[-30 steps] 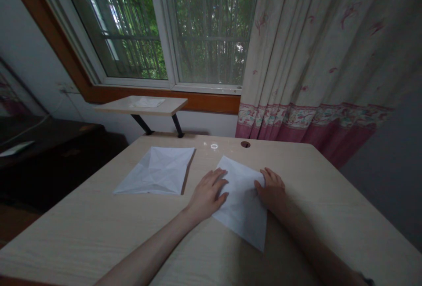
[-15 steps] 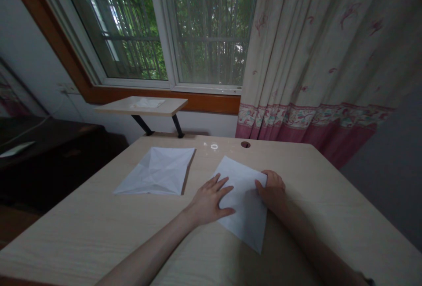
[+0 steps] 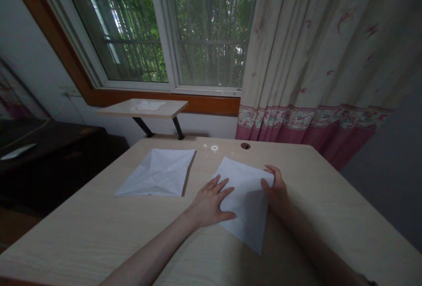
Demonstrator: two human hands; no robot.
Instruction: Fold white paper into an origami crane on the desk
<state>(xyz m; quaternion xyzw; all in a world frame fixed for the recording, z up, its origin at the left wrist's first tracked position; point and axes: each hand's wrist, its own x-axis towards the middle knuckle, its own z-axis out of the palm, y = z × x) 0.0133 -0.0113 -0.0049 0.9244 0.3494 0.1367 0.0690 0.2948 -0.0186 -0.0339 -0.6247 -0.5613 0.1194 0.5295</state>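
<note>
A white sheet of paper (image 3: 244, 202) lies on the wooden desk in front of me, with a folded edge along its right side. My left hand (image 3: 212, 202) rests flat on the paper's left part, fingers spread. At the paper's right corner, my right hand (image 3: 277, 189) pinches the edge between thumb and fingers, and that corner is slightly raised. To the left lies a second white paper (image 3: 161, 171), creased and squarish, apart from both hands.
The pale wooden desk (image 3: 329, 207) has a round cable hole (image 3: 245, 146) near its back edge. A small raised shelf (image 3: 121, 109) holds a crumpled white paper (image 3: 151, 105). Behind are a window (image 3: 211, 31) and a curtain (image 3: 296, 57); a dark cabinet (image 3: 66, 163) stands at left.
My right hand has drawn the paper's right corner a little outward and up. My left hand stays spread on the sheet.
</note>
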